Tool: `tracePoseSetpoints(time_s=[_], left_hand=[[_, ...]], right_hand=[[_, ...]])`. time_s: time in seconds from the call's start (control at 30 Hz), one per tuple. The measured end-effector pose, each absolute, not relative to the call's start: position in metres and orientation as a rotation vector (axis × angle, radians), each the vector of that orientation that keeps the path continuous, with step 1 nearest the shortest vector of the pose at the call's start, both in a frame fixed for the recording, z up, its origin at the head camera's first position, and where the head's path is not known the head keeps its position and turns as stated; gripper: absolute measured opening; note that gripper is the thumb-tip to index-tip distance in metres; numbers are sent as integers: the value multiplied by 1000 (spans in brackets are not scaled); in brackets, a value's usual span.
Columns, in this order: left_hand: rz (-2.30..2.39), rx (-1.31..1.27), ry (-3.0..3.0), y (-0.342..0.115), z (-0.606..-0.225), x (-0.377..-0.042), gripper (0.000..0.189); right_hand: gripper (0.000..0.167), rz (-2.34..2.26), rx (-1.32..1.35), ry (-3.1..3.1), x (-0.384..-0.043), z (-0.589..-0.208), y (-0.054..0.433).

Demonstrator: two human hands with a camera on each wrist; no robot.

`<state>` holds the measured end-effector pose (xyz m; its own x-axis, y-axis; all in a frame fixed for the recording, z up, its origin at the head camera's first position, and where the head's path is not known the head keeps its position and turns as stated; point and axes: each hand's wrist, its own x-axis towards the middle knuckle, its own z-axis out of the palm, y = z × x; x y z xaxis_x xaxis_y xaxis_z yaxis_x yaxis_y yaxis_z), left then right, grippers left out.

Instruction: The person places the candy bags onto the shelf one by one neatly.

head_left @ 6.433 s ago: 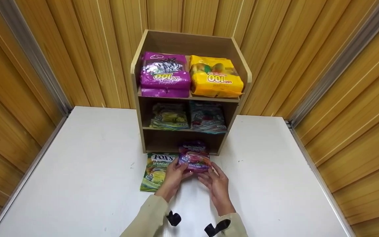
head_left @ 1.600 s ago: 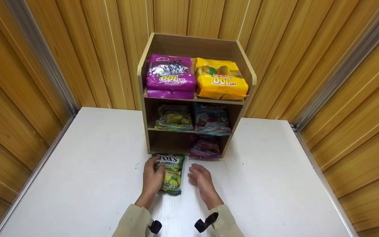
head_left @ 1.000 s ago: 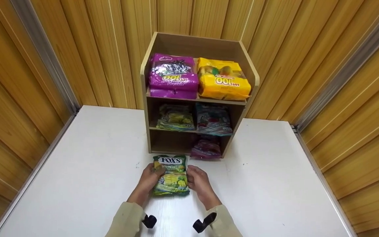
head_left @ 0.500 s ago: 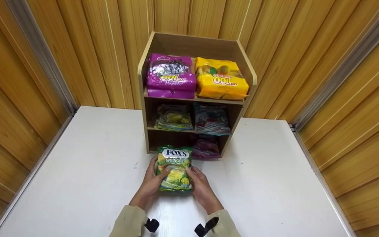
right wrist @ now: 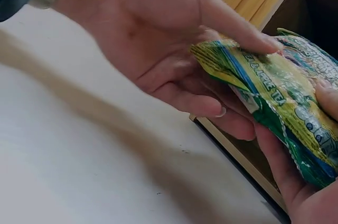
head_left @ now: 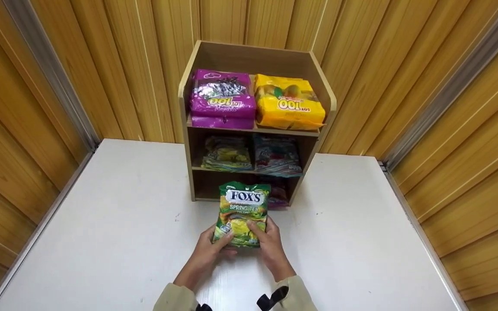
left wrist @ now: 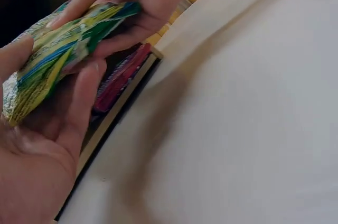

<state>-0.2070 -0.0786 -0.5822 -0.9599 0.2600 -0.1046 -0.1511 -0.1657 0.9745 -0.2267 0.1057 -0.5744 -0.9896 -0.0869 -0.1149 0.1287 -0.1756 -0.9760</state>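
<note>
A green and yellow Fox's Spring Tea candy bag is lifted off the table, its top edge overlapping the bottom shelf in the head view. My left hand grips its lower left corner, thumb on the front and fingers beneath. On the lower right side my right hand holds it too, thumb across the printed front. The right wrist view shows the bag between both hands, tilted. Behind it, a purple candy bag lies on the right of the bottom shelf, partly hidden.
The wooden shelf unit stands on a white table against wood-panelled walls. Its top level bears a purple bag and a yellow bag. Yellow-green bags and teal bags fill the middle level.
Earlier both hands held the purple candy bag, which now lies on the bottom shelf. They have since picked the green candy bag off the table and moved it up and right toward the shelf.
</note>
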Motion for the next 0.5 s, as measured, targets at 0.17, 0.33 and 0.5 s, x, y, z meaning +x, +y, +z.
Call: tracePoseSetpoints(time_s=[0.17,0.33,0.5], left_hand=[[2304,117,1745,-73,-586,-202,58],[2341,50,1748,-72,-586,-203,58],[2378,16,1741,-76,-587,-206,57]], right_hand=[[50,-2319,41,1949,-226,-572,106],[61,-2297,8,1932,-225,-574,110],[61,-2294,0,1839,-220,-581,116]])
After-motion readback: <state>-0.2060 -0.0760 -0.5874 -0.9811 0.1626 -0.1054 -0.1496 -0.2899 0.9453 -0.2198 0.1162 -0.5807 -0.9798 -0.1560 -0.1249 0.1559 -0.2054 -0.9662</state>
